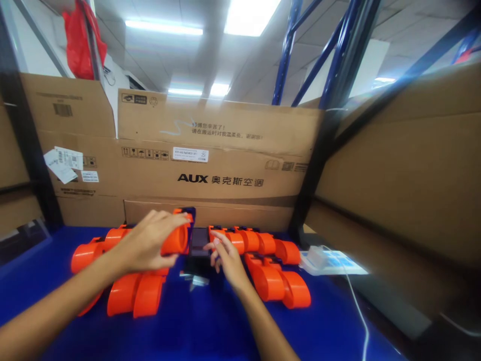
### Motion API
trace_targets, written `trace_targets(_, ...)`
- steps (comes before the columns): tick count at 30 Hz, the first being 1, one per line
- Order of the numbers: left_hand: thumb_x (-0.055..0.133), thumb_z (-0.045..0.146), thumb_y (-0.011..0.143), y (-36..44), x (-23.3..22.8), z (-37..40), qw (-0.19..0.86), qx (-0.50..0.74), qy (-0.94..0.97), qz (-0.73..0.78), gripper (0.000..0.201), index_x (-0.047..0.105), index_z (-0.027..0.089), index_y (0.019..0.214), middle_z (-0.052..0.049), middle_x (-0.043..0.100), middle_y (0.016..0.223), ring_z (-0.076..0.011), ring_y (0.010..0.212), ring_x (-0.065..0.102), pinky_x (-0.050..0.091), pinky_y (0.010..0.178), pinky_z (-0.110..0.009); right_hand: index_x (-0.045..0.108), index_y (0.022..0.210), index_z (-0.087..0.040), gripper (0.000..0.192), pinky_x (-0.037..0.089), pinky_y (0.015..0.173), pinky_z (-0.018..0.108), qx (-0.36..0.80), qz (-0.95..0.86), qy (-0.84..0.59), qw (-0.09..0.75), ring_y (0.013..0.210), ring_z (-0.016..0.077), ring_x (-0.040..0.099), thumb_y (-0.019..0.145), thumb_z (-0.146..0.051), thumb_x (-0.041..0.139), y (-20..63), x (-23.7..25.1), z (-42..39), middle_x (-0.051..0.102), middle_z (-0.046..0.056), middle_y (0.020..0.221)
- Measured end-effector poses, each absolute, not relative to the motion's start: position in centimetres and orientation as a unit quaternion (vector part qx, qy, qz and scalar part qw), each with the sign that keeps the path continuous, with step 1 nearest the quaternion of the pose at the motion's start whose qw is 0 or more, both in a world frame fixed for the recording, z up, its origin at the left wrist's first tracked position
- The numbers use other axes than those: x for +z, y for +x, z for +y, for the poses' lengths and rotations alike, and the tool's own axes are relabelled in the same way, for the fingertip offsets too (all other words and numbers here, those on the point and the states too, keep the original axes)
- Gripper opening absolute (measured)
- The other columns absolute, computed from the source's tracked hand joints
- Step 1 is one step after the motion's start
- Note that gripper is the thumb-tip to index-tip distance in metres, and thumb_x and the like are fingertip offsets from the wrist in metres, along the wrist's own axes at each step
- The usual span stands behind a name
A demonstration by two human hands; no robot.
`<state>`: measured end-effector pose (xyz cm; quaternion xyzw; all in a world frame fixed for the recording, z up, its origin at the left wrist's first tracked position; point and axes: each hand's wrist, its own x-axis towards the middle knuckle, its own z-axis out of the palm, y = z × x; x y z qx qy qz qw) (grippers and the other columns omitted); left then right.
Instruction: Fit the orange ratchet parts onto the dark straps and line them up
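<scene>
The left hand is closing its fingers around an orange cylindrical part, holding it just left of the small dark device on the blue table. The right hand is resting loosely open, fingertips touching the device's right edge, grasping nothing. More orange parts are lying either side of the device, before the cardboard box.

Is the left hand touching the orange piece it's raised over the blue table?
Touching. The head view shows the left hand wrapped around the orange piece, fingers over its top, no gap.
</scene>
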<state>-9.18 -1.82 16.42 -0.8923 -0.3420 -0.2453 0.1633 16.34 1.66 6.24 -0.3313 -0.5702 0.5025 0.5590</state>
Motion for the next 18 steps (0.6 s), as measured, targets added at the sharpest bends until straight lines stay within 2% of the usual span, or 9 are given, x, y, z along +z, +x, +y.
trace_targets(3, 0.068, 0.030, 0.076, -5.7, 13.6, -3.0, 0.149, -0.234, -0.918, -0.283, 0.072, 0.042, 0.025, 0.143, -0.010, 0.052, 0.145, -0.0316, 0.124, 0.050, 0.037, 0.101, -0.047, 0.051, 0.133, -0.020, 0.059, 0.039, 0.038, 0.019, 0.554, -0.548, -0.329, 0.534, 0.050, 0.0128, 0.058, 0.084, -0.053, 0.059, 16.3, 5.9, 1.8, 0.065, 0.001, 0.074)
trace_targets(6, 0.070, 0.029, 0.077, -3.8, 11.0, -3.2, 0.147, -0.238, -0.923, -0.262, 0.068, 0.047, 0.023, 0.140, -0.012, 0.054, 0.142, -0.0334, 0.121, 0.052, 0.039, 0.099, -0.050, 0.052, 0.131, -0.018, 0.060, 0.039, 0.038, 0.018, 0.568, -0.528, -0.353, 0.524, 0.044, 0.0124, 0.055, 0.079, -0.045, 0.065, 16.2, 5.3, 2.0, 0.057, -0.005, 0.059)
trace_targets(11, 0.076, 0.032, 0.074, -2.9, 9.9, -3.1, 0.043, -0.263, -0.934, -0.239, 0.071, 0.050, 0.028, 0.140, -0.010, 0.055, 0.142, -0.0338, 0.116, 0.053, 0.040, 0.099, -0.052, 0.059, 0.113, -0.017, 0.042, 0.036, 0.040, 0.019, 0.527, -0.531, -0.369, 0.551, 0.040, 0.0088, 0.044, 0.075, -0.034, 0.065, 16.0, 4.6, 2.4, 0.054, -0.007, 0.054)
trace_targets(14, 0.079, 0.038, 0.072, -2.3, 10.0, -2.8, -0.081, -0.358, -0.893, -0.262, 0.067, 0.056, 0.033, 0.134, -0.009, 0.061, 0.135, -0.0319, 0.114, 0.056, 0.042, 0.099, -0.047, 0.060, 0.112, -0.015, 0.041, 0.034, 0.041, 0.020, 0.515, -0.532, -0.370, 0.561, 0.040, 0.0085, 0.042, 0.075, -0.032, 0.064, 16.1, 4.8, 2.4, 0.058, -0.006, 0.057)
trace_targets(18, 0.071, 0.037, 0.080, -0.7, 9.0, -0.9, -0.188, -0.577, -0.704, -0.369, 0.042, 0.065, 0.030, 0.122, -0.009, 0.062, 0.129, -0.0295, 0.121, 0.052, 0.037, 0.104, -0.044, 0.062, 0.114, -0.014, 0.045, 0.040, 0.047, 0.023, 0.494, -0.540, -0.368, 0.574, 0.049, 0.0132, 0.052, 0.077, -0.039, 0.065, 16.1, 5.3, 2.2, 0.061, -0.003, 0.061)
